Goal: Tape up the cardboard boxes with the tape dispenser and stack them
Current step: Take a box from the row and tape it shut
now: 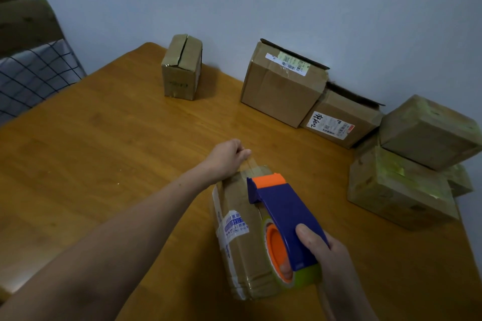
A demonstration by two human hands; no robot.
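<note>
A flat cardboard box (242, 237) with a blue and white label lies on the wooden table (104, 164) in front of me. My right hand (331, 260) grips the blue and orange tape dispenser (284, 214), which sits on top of the box. A strip of clear tape (251, 164) runs from the dispenser's orange head to the box's far end. My left hand (227, 159) pinches the free end of that tape just beyond the far edge.
A small upright box (182, 68) stands at the back. Two larger boxes (281, 86) (339, 120) with open flaps lean by the wall. Taped boxes (399, 187) sit stacked at the right edge. A chair with checked fabric (34, 70) is at left.
</note>
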